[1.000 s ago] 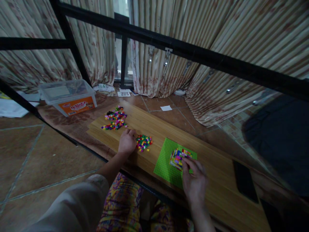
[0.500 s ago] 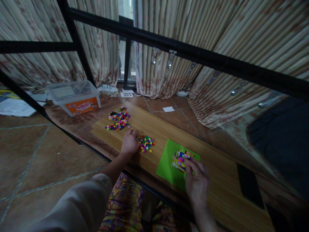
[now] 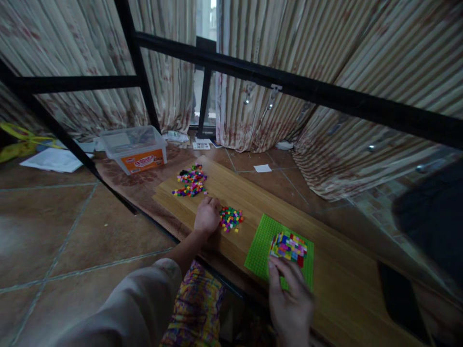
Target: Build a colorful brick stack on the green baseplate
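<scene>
My left hand point(image 3: 208, 215) rests on the wooden board with its fingers curled closed, at the left edge of a pile of small coloured bricks point(image 3: 231, 218). Whatever it may hold is hidden. A green baseplate point(image 3: 257, 250) lies to the right, bearing a low, many-coloured block of stacked bricks point(image 3: 289, 246). In front of that stack is my right hand point(image 3: 289, 291), thumb and forefinger pinched together near its front left corner. Anything in the pinch is too small to make out.
Another pile of coloured bricks point(image 3: 191, 181) lies at the board's far left. A clear plastic box point(image 3: 135, 147) with an orange label stands beyond. A dark flat object point(image 3: 401, 299) lies at the board's right end. Black metal bars point(image 3: 231, 62) cross before the curtains point(image 3: 260, 115).
The view has shifted, moving everything to the right in the picture. My right hand has drawn back from the top of the stack to its near left corner. My left hand stays beside the pile.
</scene>
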`<act>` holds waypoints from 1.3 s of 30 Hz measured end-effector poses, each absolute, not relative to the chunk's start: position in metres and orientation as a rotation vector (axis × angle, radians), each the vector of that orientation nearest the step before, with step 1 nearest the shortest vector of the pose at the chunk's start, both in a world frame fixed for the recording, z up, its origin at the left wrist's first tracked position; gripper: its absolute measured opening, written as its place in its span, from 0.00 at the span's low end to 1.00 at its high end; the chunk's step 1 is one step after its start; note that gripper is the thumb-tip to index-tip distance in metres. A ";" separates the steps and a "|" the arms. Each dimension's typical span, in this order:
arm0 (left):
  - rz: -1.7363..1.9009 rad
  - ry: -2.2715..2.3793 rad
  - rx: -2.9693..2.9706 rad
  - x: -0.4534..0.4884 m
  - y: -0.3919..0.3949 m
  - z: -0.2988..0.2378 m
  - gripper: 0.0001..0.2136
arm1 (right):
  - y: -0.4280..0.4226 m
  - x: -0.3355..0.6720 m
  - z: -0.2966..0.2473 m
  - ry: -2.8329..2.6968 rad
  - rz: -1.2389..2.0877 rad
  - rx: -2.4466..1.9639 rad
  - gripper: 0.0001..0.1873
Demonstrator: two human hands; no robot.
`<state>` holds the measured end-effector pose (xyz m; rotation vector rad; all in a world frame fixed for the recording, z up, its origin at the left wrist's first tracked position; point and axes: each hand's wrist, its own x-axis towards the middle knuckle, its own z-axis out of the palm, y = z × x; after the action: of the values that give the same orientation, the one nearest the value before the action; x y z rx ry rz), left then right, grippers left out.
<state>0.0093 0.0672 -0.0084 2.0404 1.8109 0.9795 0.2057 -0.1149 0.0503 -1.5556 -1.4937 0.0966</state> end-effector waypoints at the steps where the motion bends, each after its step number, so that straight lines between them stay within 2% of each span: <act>1: 0.980 1.809 2.037 0.009 0.067 -0.008 0.13 | -0.113 0.197 0.045 -1.537 0.183 -1.539 0.09; 5: 0.988 1.796 2.024 0.009 0.066 -0.008 0.13 | -0.091 0.174 0.021 -1.593 0.338 -1.582 0.11; 16: 0.991 1.819 2.048 0.010 0.066 -0.010 0.12 | -0.009 0.160 0.002 -1.775 0.223 -1.651 0.14; 34: 1.037 1.791 2.017 0.011 0.064 -0.005 0.12 | -0.005 0.177 0.011 -1.958 0.250 -1.741 0.14; 39: 1.044 1.788 1.990 0.012 0.064 -0.005 0.12 | 0.001 0.176 0.015 -2.033 0.264 -1.792 0.10</act>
<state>0.0116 0.0635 -0.0048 1.9904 1.7880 1.0436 0.1763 0.0007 0.0148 -1.7925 -2.0333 0.2642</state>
